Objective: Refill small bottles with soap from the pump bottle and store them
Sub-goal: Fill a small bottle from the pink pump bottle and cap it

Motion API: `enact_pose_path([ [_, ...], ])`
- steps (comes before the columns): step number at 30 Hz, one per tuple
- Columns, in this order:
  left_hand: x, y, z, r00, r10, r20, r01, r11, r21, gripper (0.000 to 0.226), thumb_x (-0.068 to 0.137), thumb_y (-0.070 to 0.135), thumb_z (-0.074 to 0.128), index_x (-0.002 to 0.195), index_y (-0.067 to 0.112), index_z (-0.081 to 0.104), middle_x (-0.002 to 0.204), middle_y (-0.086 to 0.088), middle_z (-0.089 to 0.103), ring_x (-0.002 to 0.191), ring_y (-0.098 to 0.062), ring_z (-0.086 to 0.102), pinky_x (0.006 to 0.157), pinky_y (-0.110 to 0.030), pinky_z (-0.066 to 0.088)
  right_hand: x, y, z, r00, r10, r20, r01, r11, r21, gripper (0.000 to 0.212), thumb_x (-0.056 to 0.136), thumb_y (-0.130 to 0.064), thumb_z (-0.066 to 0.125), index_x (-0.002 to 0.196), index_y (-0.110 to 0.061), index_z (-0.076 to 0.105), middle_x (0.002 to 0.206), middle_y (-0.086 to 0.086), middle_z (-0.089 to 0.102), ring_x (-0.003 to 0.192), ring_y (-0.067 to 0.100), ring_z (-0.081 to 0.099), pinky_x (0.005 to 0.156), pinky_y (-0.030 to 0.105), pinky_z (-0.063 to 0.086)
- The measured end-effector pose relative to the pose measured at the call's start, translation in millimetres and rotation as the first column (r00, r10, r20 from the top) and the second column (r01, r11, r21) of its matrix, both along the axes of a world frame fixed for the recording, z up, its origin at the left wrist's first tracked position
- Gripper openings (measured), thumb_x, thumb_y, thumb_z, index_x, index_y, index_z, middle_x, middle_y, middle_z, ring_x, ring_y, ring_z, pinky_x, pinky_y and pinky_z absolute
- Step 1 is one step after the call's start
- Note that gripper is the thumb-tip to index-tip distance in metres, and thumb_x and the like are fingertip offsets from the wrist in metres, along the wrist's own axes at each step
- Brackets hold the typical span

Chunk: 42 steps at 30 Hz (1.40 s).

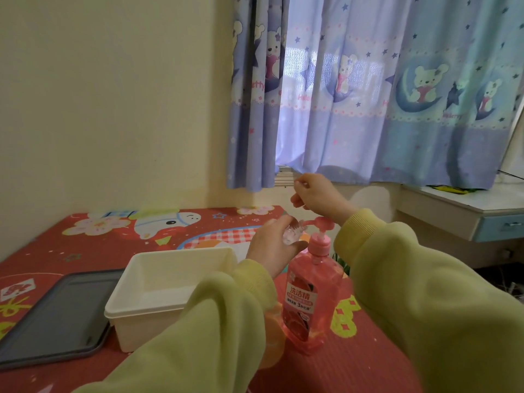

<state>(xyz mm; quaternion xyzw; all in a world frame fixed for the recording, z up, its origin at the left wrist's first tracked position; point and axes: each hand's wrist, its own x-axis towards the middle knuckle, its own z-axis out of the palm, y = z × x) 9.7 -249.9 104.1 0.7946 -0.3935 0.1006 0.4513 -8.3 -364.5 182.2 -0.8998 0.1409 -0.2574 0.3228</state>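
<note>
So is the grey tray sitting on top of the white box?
No, the grey tray lies flat on the red cloth to the left of the white box, whose top is open.

The left grip (270, 248) holds a small clear bottle (292, 235) right at the spout of the pink pump bottle (310, 293), which stands upright near the worktop's (368, 350) right edge. The heel of the right grip (317, 194) rests on the pump head, fingers curled; whether they hold anything is unclear. An open white box (147, 313) sits mid-worktop, with a grey tray (56, 316) beside it toward the left edge.
</note>
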Motion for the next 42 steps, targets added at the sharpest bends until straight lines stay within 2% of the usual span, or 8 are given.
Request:
enact_pose_path([
  [4,-4,3,0,0.999,-0.038,0.017,0.038,0.999,-0.010,0.039,0.078,0.026,0.070,0.112,0.012,0.057,0.107,-0.007,0.065,0.097,-0.022,0.059,0.079,-0.027,0.043,7,2,-6,0.998,-0.013,-0.064,0.009,0.998,-0.056,0.022,0.098,-0.013,0.030,0.085,-0.007,0.047,0.095,0.018,0.070,0.061,0.014,0.057,0.053,0.011,0.043],
  [6,-4,3,-1,0.998,-0.045,0.048,0.046,0.999,-0.013,0.037,0.078,0.027,0.070,0.110,0.013,0.057,0.103,-0.008,0.064,0.093,-0.022,0.058,0.078,-0.029,0.045,11,1,-10,0.996,0.041,-0.083,-0.041,0.999,-0.003,0.022,0.099,-0.017,0.029,0.085,-0.009,0.046,0.088,0.015,0.068,0.069,0.021,0.063,0.068,0.020,0.051],
  [8,-4,2,-3,0.994,-0.046,0.097,0.048,0.999,-0.015,0.030,0.081,0.025,0.065,0.107,0.013,0.055,0.098,-0.006,0.060,0.087,-0.020,0.054,0.072,-0.027,0.039,12,2,-12,0.992,0.102,-0.080,-0.096,0.992,0.079,0.023,0.100,-0.016,0.028,0.101,-0.006,0.049,0.081,0.011,0.066,0.078,0.026,0.064,0.076,0.037,0.053],
  [13,-9,-4,-9,0.985,-0.025,0.170,0.012,0.997,0.073,0.020,0.090,0.026,0.049,0.102,0.011,0.047,0.099,-0.008,0.053,0.088,-0.027,0.052,0.071,-0.033,0.039,6,1,-16,0.990,0.137,-0.014,-0.131,0.968,0.213,0.033,0.099,-0.006,0.025,0.126,-0.003,0.045,0.099,0.030,0.066,0.074,0.028,0.060,0.062,0.024,0.047],
  [19,-9,-8,-14,0.984,0.005,0.179,-0.028,0.992,0.124,0.021,0.092,0.026,0.043,0.107,0.010,0.044,0.102,-0.009,0.053,0.090,-0.028,0.054,0.071,-0.034,0.040,9,-1,-25,0.993,0.115,-0.022,-0.113,0.991,0.078,0.033,0.098,-0.009,0.027,0.125,-0.005,0.047,0.091,0.023,0.068,0.074,0.025,0.062,0.082,0.040,0.052],
  [23,-11,-6,-15,0.986,-0.009,0.166,-0.022,0.983,0.183,0.025,0.092,0.026,0.045,0.111,0.010,0.043,0.105,-0.009,0.053,0.093,-0.028,0.054,0.073,-0.035,0.041,8,0,-30,0.996,0.088,-0.012,-0.088,0.996,0.024,0.032,0.098,-0.010,0.029,0.123,-0.006,0.049,0.092,0.020,0.070,0.063,0.013,0.060,0.071,0.026,0.049],
  [34,-14,0,8,0.984,-0.053,0.170,0.026,0.987,0.156,0.025,0.092,0.027,0.042,0.109,0.010,0.047,0.108,-0.011,0.053,0.100,-0.028,0.053,0.083,-0.040,0.043,3,6,-15,0.988,0.145,0.045,-0.147,0.988,0.051,0.028,0.096,-0.024,0.044,0.071,-0.015,0.051,0.072,0.009,0.067,0.064,0.018,0.062,0.060,0.022,0.048],
  [42,-12,-8,-4,0.978,-0.048,0.202,0.005,0.978,0.209,0.024,0.093,0.023,0.039,0.111,0.008,0.045,0.105,-0.013,0.053,0.094,-0.032,0.054,0.076,-0.040,0.041,-1,2,-25,0.980,0.181,0.081,-0.195,0.959,0.208,0.036,0.099,-0.034,0.036,0.108,-0.006,0.057,0.079,0.012,0.068,0.066,0.015,0.063,0.069,0.027,0.047],
])
